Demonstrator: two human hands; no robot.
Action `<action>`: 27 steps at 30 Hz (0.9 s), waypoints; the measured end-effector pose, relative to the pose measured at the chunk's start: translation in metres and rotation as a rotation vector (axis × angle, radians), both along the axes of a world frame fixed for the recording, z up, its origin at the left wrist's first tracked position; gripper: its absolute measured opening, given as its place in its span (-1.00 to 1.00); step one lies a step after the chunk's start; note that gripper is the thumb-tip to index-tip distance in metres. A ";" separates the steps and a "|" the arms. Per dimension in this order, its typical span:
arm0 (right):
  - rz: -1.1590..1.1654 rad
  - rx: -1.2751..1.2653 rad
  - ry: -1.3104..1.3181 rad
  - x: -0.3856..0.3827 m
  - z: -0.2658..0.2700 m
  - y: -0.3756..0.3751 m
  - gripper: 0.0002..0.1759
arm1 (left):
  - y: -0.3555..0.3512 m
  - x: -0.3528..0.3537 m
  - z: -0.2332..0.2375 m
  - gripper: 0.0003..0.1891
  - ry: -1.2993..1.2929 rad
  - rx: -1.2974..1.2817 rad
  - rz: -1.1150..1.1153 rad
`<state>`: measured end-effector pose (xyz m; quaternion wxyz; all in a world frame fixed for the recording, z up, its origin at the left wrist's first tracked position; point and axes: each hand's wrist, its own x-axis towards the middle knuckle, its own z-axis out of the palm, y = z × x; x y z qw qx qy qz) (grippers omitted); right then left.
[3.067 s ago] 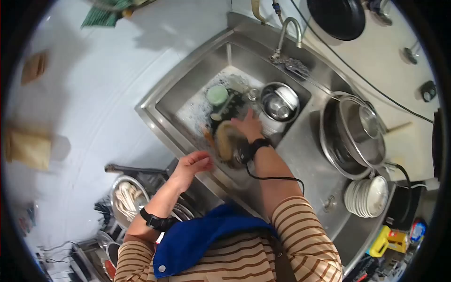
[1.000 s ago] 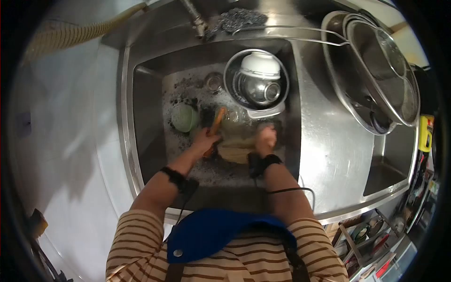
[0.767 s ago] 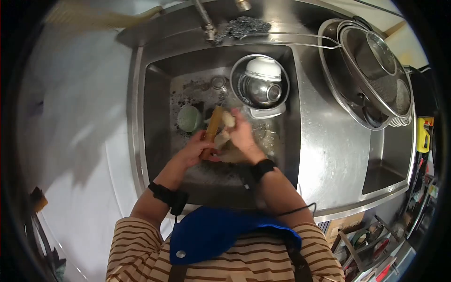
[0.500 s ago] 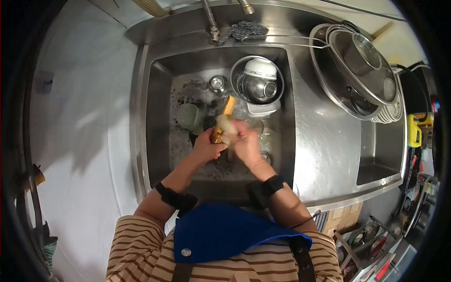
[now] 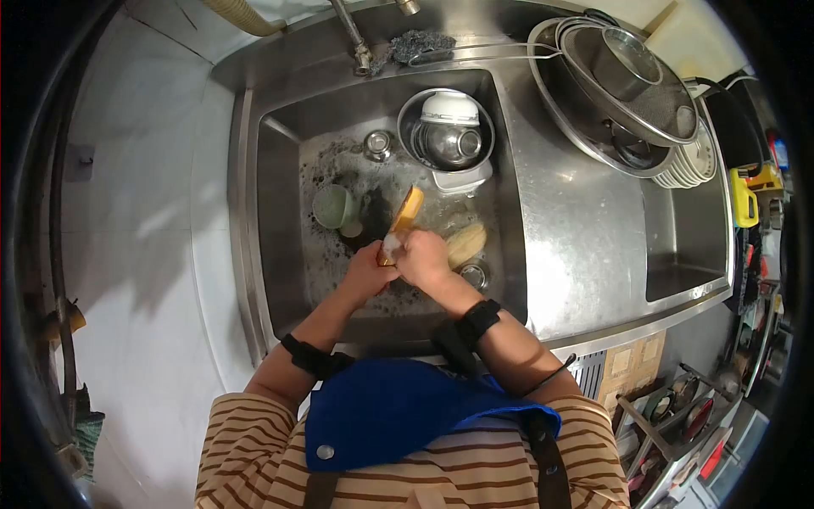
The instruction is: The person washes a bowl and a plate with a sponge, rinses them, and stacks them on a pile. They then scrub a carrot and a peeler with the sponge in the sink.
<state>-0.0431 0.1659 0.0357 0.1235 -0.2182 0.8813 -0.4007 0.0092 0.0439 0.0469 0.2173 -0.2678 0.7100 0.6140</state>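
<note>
My left hand is closed around the lower end of a long, narrow yellow-gold piece, whose exact kind I cannot make out. It slants up and to the right over the sink floor. My right hand is closed against the piece's lower part. From this fist a pale, fibrous loofah scrubber sticks out to the right. Something whitish, foam or the scrubber's other end, shows between the hands. A pale green cup lies left of them, and a small steel cup is just below the scrubber.
The steel sink has murky, dark-flecked water. A steel bowl holding white and metal bowls stands at its back right, near another small metal cup. A faucet hangs behind. Strainers and basins stack on the right counter.
The scrubber was a blur over the yellow-gold piece; now it sticks out to the right of my right hand. That hand has moved lower on the piece. The whole view has shifted slightly.
</note>
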 end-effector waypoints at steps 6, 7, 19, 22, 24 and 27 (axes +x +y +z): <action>-0.217 0.280 -0.023 -0.045 -0.042 -0.018 -0.83 | -0.019 0.010 -0.032 -0.72 0.089 -0.212 -0.196; -0.269 0.268 -0.172 -0.063 -0.039 -0.011 -0.80 | -0.022 0.013 -0.026 -0.74 0.002 -0.205 -0.235; -0.091 -0.226 0.232 -0.019 -0.048 -0.017 -0.85 | -0.022 -0.012 -0.027 -0.68 0.063 -0.121 -0.087; -0.345 -0.057 0.088 -0.074 -0.107 -0.013 -0.87 | -0.023 -0.001 -0.018 -0.62 -0.024 -0.338 -0.326; -0.202 0.272 -0.146 -0.098 -0.111 0.014 -0.79 | -0.029 -0.006 -0.017 -0.60 0.032 -0.408 -0.280; -0.214 0.305 -0.113 -0.076 -0.140 0.054 -0.75 | -0.048 -0.016 -0.026 -0.55 0.024 -0.420 -0.227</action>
